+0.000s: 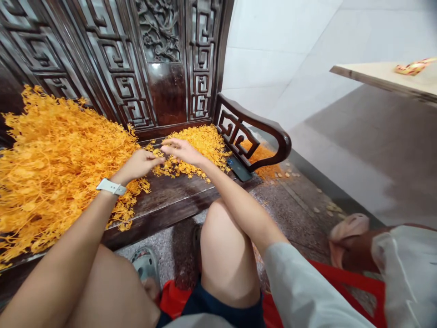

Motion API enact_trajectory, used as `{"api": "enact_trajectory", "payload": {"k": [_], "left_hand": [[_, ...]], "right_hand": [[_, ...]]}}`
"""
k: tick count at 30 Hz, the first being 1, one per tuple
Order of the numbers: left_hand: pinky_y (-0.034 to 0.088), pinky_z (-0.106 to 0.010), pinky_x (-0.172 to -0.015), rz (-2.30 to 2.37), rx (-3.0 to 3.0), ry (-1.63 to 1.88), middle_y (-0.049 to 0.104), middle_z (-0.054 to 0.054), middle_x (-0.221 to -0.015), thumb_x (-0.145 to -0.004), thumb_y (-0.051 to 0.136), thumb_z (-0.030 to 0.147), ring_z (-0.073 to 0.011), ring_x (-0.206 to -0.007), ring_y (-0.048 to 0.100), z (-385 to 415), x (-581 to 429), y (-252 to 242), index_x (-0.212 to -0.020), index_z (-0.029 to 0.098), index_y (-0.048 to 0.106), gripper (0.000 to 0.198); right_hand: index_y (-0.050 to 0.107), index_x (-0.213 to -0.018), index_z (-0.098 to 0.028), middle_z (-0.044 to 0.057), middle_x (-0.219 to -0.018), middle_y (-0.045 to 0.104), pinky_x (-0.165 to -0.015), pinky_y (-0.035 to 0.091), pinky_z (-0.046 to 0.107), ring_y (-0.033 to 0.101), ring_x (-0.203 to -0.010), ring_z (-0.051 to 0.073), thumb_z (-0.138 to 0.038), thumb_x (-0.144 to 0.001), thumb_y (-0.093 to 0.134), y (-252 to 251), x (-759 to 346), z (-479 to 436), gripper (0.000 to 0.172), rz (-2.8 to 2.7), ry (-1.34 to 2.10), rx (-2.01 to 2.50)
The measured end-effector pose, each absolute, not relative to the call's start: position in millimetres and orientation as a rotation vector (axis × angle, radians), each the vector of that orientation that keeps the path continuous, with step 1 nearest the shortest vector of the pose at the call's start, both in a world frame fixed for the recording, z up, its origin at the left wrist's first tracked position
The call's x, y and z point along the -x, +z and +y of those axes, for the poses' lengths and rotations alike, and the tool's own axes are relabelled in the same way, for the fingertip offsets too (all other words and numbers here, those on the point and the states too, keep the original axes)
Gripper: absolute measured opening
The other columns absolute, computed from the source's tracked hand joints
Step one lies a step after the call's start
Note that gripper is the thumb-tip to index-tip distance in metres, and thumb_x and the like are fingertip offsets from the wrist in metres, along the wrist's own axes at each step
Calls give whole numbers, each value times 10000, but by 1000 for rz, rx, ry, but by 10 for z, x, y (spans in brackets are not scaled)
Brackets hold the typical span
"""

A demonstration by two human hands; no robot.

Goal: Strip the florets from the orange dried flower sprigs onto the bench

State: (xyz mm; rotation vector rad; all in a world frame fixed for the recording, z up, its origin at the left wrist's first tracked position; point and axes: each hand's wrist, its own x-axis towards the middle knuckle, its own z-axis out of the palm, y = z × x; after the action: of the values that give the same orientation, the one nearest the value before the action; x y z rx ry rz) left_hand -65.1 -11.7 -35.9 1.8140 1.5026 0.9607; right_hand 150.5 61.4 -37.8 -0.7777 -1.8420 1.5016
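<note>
My left hand [145,163], with a pale-banded watch [111,186] on its wrist, is closed in a pinch over the wooden bench [164,193]. What its fingertips hold, if anything, is too small to make out. Just right of it, my right hand [184,151] has its fingers stretched and slightly apart, close to the left fingertips. Small yellow-orange branching pieces lie around and behind both hands. A large tangled heap of these orange pieces [64,159] covers the bench at left. A smaller, looser pile of yellow pieces [201,140] lies beneath and beyond my right hand.
A dark phone [239,168] lies beside the bench's curved armrest [266,125]. More orange bits [264,159] are on the floor past it. A wooden board [372,77] juts in at upper right. Another person's foot [348,237] and a red stool [355,282] are at right.
</note>
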Motion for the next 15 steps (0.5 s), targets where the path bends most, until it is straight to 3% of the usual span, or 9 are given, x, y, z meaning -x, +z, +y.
{"api": "enact_trajectory", "payload": {"k": [4,6,11,13,15], "left_hand": [[257,-350,-593,1526,-2119,606,471,-26,-494,-902,631,623,-179,-504,415,-128,512,-379,-496,237,495,576],[257,-349,-590,1504,-2153,596,479,-28,-500,-927,591,625,-181,-507,413,-135,465,-361,-507,238,494,579],[331,-331,-589,1349,-2004,643,600,-35,-563,-884,629,644,-188,-546,456,-237,390,-161,-642,234,781,500],[326,-329,-574,1301,-2015,656,588,-34,-546,-872,640,594,-183,-537,447,-297,370,-85,-642,237,794,452],[316,-326,-558,1305,-2031,657,549,-31,-509,-849,621,541,-176,-521,433,-323,373,-69,-569,234,734,431]], "right_hand": [[722,-860,-152,-4,-755,653,-703,400,266,543,-745,138,-505,-938,828,-480,-1448,632,377,-2150,1316,561],[654,-766,-164,-12,-728,621,-727,399,274,525,-735,138,-419,-982,768,-518,-1448,690,354,-2142,1218,619],[503,-728,-205,-32,-723,512,-701,382,240,482,-745,135,-159,-1021,592,-555,-1643,914,310,-1668,948,1095],[495,-766,-214,-39,-715,486,-651,382,226,466,-696,129,-204,-1062,558,-529,-1751,930,303,-1498,1022,1232],[570,-875,-206,-32,-732,547,-612,412,226,499,-643,123,-384,-1114,544,-484,-1796,859,300,-1540,1311,1174]]}}
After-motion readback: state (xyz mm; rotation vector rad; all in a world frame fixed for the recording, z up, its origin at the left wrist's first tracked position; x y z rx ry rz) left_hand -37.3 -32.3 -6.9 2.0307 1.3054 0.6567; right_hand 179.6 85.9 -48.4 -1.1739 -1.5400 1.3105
